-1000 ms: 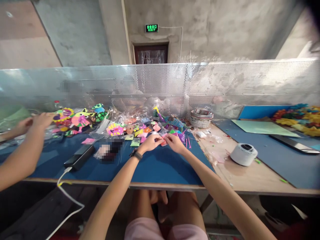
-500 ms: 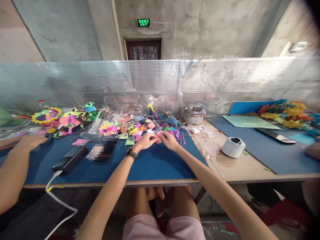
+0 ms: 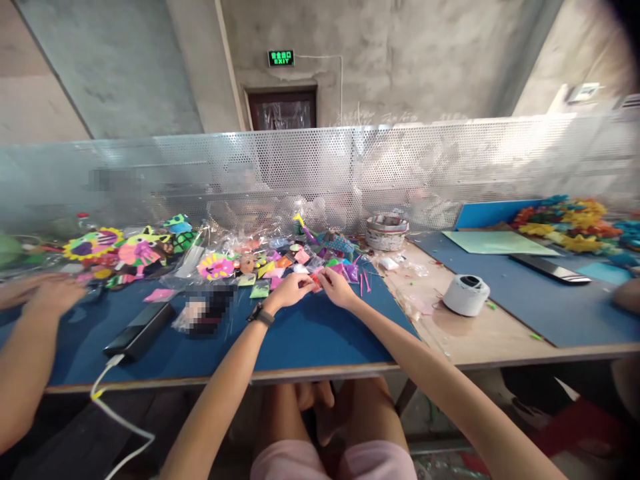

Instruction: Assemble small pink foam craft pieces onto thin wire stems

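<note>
First, at left, beside a co-worker's hand, a yellow-rimmed, round, flat figure and a pink animal-shaped figure look complete. Next, small flat green, yellow and pink plastic packets appear unused. Mid-scene, over the blue tabletop, the left hand and right hand pinch a small red piece between them; it seems unfinished, though it is too hidden to tell whether it is wrapped. Just right, slim pink sticks lie untouched.
</note>
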A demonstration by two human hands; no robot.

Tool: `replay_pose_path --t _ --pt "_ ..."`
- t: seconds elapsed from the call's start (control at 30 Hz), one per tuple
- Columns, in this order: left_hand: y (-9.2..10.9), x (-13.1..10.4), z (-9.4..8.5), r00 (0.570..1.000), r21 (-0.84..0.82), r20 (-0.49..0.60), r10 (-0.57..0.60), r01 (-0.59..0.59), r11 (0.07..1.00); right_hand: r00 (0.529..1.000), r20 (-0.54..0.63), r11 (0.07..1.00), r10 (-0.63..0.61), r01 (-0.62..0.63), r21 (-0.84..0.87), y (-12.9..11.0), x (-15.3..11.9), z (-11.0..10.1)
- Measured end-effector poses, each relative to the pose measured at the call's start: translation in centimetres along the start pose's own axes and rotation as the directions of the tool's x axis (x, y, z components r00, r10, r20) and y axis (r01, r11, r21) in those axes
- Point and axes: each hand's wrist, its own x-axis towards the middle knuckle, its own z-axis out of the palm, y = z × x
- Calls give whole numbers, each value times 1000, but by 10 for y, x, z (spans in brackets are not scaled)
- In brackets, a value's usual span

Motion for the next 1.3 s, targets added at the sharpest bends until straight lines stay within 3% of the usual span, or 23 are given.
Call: replay_pose_path --t 0.13,0.23,0.43,0.8,0.9,1.03,1.3 --pt "0 1 2 1000 -3 1 -5 5 1000 999 -43 998 -13 10 -68 -3 -2 0" --pt "-2 2 3 999 34 -34 16 -15 999 997 -70 1000 9 -10 -5 1 0 5" --pt "-5 1 4 998 88 -49 25 -21 996 974 188 921 123 -183 344 12 5 9" --pt "6 -2 -3 981 30 -182 62 -57 998 907 292 834 305 -402 377 10 2 -5" --pt "6 -2 -4 981 26 -182 70 -67 997 929 268 860 257 -346 375 10 3 -3" --pt "5 -2 -5 974 19 -220 53 -50 999 983 140 907 115 -161 389 6 3 -2" --pt "6 -2 -6 968 25 -247 47 -43 999 997 81 988 4 -16 151 -2 -1 -8"
